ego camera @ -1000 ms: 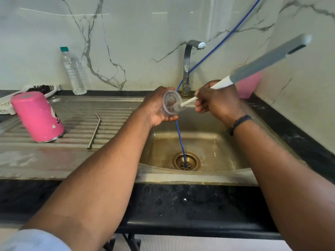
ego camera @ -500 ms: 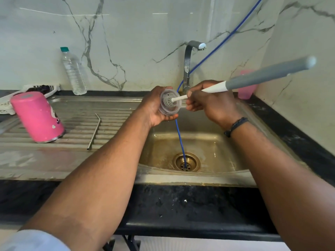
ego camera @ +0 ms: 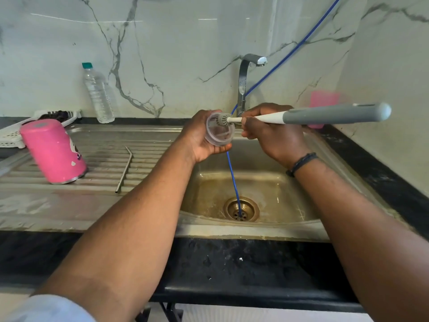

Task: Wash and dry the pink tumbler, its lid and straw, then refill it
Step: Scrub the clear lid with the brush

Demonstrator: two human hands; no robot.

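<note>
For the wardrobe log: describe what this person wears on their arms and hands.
Both hands, the left hand and the right hand, are bare, without gloves or visible rings. The right wrist carries a dark braided band. Both forearms are uncovered; a pale, light-blue sleeve shows at the left upper arm, bottom left.

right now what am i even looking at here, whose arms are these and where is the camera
No machine here: these are a person's own two arms, filmed by a wide camera worn on their head, looking forward and down over a kitchen sink.

The left hand holds a clear plastic lid above the basin. The right hand grips a long brush with a grey handle, its bristle head pressed into the lid.

On the ribbed draining board to the left, a pink tumbler stands upside down and a metal straw lies beside it. A water bottle stands against the wall, the tap is behind the hands, and a blue hose runs down into the drain.
</note>
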